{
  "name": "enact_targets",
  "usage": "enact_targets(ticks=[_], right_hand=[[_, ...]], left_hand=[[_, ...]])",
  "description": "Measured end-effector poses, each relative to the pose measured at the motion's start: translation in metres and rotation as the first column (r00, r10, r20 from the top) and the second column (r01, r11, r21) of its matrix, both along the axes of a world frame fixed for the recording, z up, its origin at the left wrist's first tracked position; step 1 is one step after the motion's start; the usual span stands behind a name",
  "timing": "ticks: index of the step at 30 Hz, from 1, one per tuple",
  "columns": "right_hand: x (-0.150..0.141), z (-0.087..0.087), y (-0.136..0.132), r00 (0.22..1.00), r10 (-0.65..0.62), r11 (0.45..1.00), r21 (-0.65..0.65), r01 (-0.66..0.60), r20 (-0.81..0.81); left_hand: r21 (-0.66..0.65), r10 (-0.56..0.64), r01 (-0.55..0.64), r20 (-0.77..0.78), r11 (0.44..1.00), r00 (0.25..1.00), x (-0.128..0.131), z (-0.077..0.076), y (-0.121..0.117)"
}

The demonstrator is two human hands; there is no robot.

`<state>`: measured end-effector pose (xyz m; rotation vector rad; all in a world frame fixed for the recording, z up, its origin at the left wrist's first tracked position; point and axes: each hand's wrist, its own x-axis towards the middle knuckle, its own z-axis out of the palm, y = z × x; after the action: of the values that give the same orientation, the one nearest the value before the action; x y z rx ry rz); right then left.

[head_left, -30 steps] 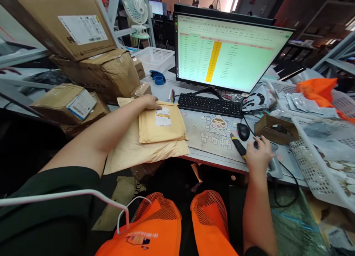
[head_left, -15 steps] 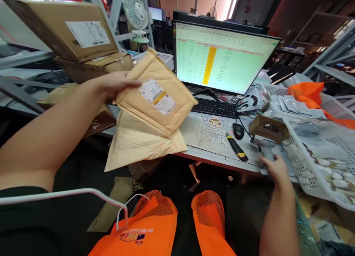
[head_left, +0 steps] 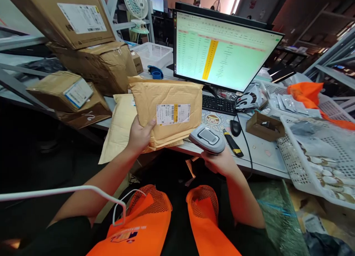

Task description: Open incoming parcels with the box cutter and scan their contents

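My left hand (head_left: 141, 135) grips the lower left edge of a padded envelope (head_left: 172, 93), its thumb on the front. A white shipping label (head_left: 173, 114) with a barcode and a yellow stripe faces me. Behind and below lies a second padded envelope (head_left: 118, 128), partly covered, hanging over the desk edge. My right hand (head_left: 219, 160) is wrapped around the handle of a grey barcode scanner (head_left: 208, 138), whose head points left toward the label, apart from the envelope.
A monitor (head_left: 222, 53) stands behind a keyboard (head_left: 219, 105); a mouse (head_left: 235, 128) and a utility knife (head_left: 233, 143) lie on the desk. Cardboard boxes (head_left: 111, 64) are stacked at left. An open small box (head_left: 264, 126) and a white basket (head_left: 295, 160) stand at right.
My right hand has lifted the scanner from beside the small box and brought it left, near the envelope. The held envelope has turned more level and moved slightly right.
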<state>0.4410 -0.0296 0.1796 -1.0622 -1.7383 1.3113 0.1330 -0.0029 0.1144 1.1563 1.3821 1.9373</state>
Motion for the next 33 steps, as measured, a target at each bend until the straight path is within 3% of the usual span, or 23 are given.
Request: enact_targets(ticks=[5,8,10,12,15,17,19,20,21,22,23,25,26,27,29,33], right_hand=[[0.010,0.004,-0.003,0.999,-0.041,0.998,0.054,0.040,0.014],[0.055,-0.012,0.002,0.957,-0.275,0.958,-0.055,0.281,0.089],[0.100,-0.026,0.016,0.841,-0.499,0.844,-0.105,0.526,0.210],[0.149,-0.042,0.035,0.672,-0.665,0.684,-0.095,0.723,0.326],[0.214,-0.062,0.061,0.572,-0.704,0.574,-0.138,0.808,0.422],[0.242,-0.070,0.069,0.464,-0.713,0.536,-0.020,0.844,0.525],[0.251,-0.075,0.070,0.230,-0.718,0.498,0.253,0.830,0.657],[0.246,-0.075,0.071,0.108,-0.723,0.486,0.391,0.782,0.682],[0.235,-0.074,0.074,0.040,-0.735,0.491,0.492,0.719,0.677],[0.219,-0.073,0.080,0.041,-0.756,0.513,0.553,0.657,0.653],[0.197,-0.071,0.090,0.101,-0.778,0.545,0.585,0.600,0.620],[0.145,-0.069,0.123,0.385,-0.703,0.707,0.525,0.474,0.598],[0.119,-0.069,0.145,0.481,-0.638,0.770,0.492,0.407,0.601],[0.095,-0.069,0.169,0.525,-0.590,0.807,0.477,0.349,0.613],[0.057,-0.073,0.215,0.521,-0.552,0.830,0.487,0.271,0.651],[0.027,-0.083,0.269,0.380,-0.556,0.831,0.501,0.240,0.740]], left_hand=[[-0.058,-0.016,0.018,0.042,0.998,0.999,0.012,-0.010,0.005],[-0.076,0.013,0.001,0.177,0.997,0.984,0.004,-0.014,0.000],[-0.102,0.062,-0.034,0.283,0.994,0.957,-0.008,-0.015,-0.006],[-0.147,0.103,-0.052,0.368,0.988,0.924,-0.022,-0.016,-0.013],[-0.237,0.165,-0.062,0.444,0.969,0.881,-0.039,-0.016,-0.024],[-0.296,0.218,-0.082,0.462,0.952,0.859,-0.047,-0.016,-0.029],[-0.345,0.265,-0.104,0.460,0.933,0.847,-0.051,-0.018,-0.033],[-0.369,0.285,-0.113,0.453,0.922,0.844,-0.052,-0.020,-0.034],[-0.392,0.304,-0.123,0.443,0.912,0.843,-0.052,-0.022,-0.035],[-0.411,0.324,-0.138,0.429,0.901,0.843,-0.052,-0.024,-0.035],[-0.422,0.337,-0.150,0.412,0.894,0.847,-0.051,-0.026,-0.035],[-0.427,0.311,-0.131,0.385,0.895,0.869,-0.051,-0.030,-0.035],[-0.425,0.272,-0.096,0.375,0.900,0.886,-0.052,-0.031,-0.035],[-0.427,0.221,-0.048,0.367,0.903,0.903,-0.053,-0.032,-0.036],[-0.452,0.118,0.055,0.346,0.890,0.931,-0.057,-0.034,-0.039],[-0.513,0.070,0.101,0.304,0.853,0.950,-0.063,-0.037,-0.046]])
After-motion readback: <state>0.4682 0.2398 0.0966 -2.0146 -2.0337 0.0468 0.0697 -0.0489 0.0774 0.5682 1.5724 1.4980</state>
